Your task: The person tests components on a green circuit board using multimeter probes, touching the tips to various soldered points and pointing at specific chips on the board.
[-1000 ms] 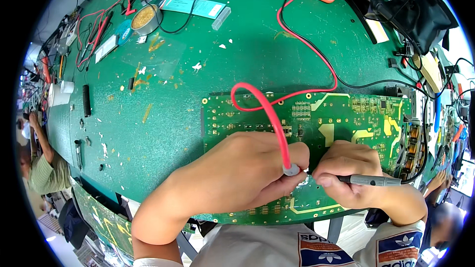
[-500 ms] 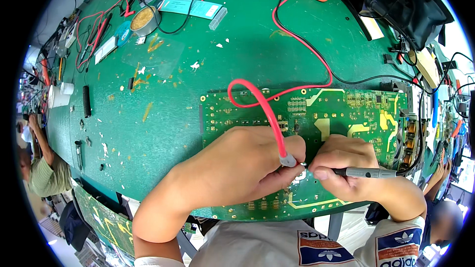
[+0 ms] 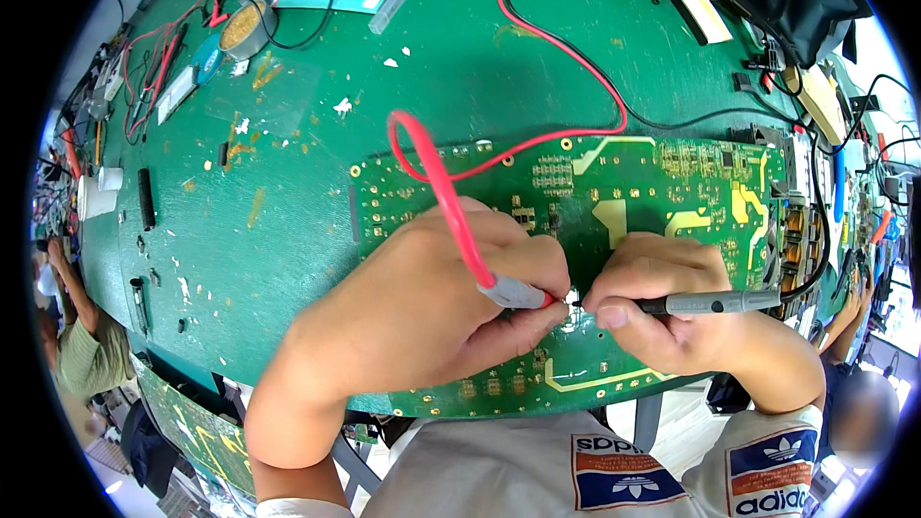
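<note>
Along the near edge of a green worktable (image 3: pixel 460 67) lies a broad green circuit board (image 3: pixel 633 173). Over its near half, the left hand (image 3: pixel 432 288) and right hand (image 3: pixel 662 273) are close together, fingers bent. The left pinches a red-and-grey probe (image 3: pixel 513 294) with a thick red lead (image 3: pixel 446 194); the right grips a black-and-grey probe (image 3: pixel 720 302) like a pen. Whether the tips touch the board cannot be told.

Tabletop (image 3: pixel 460 67) semi-gloss, scuffed; PCB (image 3: pixel 662 197) glossy, pt. metallic; RH probe (image 3: pixel 720 302) matt plast.; red lead (image 3: pixel 449 200) glossy.
</note>
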The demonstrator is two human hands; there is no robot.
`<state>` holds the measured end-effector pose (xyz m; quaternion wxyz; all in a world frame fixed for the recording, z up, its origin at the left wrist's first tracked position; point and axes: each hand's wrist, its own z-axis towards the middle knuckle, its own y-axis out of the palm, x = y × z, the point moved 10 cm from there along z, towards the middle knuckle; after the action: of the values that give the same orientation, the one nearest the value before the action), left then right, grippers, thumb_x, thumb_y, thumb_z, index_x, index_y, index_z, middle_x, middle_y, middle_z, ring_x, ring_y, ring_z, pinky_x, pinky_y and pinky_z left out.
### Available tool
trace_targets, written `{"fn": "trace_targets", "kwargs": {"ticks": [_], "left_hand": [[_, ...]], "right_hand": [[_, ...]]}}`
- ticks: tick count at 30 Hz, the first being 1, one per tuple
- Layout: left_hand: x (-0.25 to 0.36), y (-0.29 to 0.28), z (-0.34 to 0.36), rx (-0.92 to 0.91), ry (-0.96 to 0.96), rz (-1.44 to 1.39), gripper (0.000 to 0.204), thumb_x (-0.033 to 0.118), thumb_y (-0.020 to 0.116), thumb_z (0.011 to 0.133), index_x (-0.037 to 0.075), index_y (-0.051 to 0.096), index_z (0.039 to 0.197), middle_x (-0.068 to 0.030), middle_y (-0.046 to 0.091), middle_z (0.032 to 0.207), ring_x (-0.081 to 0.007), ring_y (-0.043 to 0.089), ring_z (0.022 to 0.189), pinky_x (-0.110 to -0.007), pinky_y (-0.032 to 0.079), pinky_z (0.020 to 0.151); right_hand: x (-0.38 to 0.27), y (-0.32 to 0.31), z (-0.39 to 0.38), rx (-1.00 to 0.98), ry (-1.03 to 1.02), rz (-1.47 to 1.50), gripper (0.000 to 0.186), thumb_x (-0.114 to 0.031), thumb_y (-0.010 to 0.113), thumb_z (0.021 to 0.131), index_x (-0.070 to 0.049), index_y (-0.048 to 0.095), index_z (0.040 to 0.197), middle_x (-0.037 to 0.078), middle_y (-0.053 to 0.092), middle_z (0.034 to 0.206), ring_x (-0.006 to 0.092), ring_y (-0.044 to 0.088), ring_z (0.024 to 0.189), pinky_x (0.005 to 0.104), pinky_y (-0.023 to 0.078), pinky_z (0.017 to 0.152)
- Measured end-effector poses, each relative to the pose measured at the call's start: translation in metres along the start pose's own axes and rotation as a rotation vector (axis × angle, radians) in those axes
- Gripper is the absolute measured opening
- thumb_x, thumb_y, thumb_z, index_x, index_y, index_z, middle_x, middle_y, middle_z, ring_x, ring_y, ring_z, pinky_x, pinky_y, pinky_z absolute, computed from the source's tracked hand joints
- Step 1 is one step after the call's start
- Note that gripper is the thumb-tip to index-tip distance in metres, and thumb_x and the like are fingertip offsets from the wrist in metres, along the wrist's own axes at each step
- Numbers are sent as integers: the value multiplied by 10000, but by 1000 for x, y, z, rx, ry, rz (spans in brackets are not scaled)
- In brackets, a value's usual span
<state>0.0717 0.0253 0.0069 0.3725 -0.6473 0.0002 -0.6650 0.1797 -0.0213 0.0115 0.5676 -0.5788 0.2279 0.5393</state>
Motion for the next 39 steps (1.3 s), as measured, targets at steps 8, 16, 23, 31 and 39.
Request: {"fn": "trace_targets", "kwargs": {"ticks": [8, 16, 23, 31, 39], "left_hand": [[-1, -2, 0, 38, 13, -16, 140, 120, 810, 754, 57, 734, 852, -79, 711, 771, -268, 679, 742, -379, 497, 710], [-4, -2, -1, 63, 10, -40, 152, 159, 807, 752, 53, 733, 832, -76, 718, 771, -267, 678, 735, -379, 497, 721], [-4, -3, -1, 50, 10, -28, 164, 171, 808, 753, 51, 732, 836, -77, 720, 772, -265, 681, 735, -385, 502, 723], [-4, -3, -1, 113, 28, -41, 160, 161, 815, 751, 59, 733, 843, -68, 721, 772, -265, 683, 741, -389, 507, 730], [-2, 0, 1, 28, 3, -44, 127, 99, 801, 782, 72, 738, 889, -61, 721, 847, -271, 679, 777, -397, 516, 756]], "right_hand": [[1, 0, 2, -14, -14, -10, 53, -5, 689, 871, -2, 686, 924, 90, 694, 761, 255, 647, 618, 352, 493, 555], [3, -3, -2, 28, -34, 28, 42, -18, 696, 873, 11, 691, 904, 92, 699, 748, 238, 646, 588, 342, 502, 564], [3, -3, 0, 12, -22, 20, 63, -20, 715, 863, -5, 685, 916, 87, 690, 737, 246, 645, 593, 347, 498, 551], [6, -3, -3, 34, -7, 29, 124, -9, 752, 835, -34, 689, 939, 88, 675, 731, 275, 650, 622, 368, 497, 546], [-2, -3, -2, -8, -19, -24, 140, -2, 750, 829, -20, 695, 956, 95, 667, 722, 271, 647, 614, 371, 483, 548]]}}
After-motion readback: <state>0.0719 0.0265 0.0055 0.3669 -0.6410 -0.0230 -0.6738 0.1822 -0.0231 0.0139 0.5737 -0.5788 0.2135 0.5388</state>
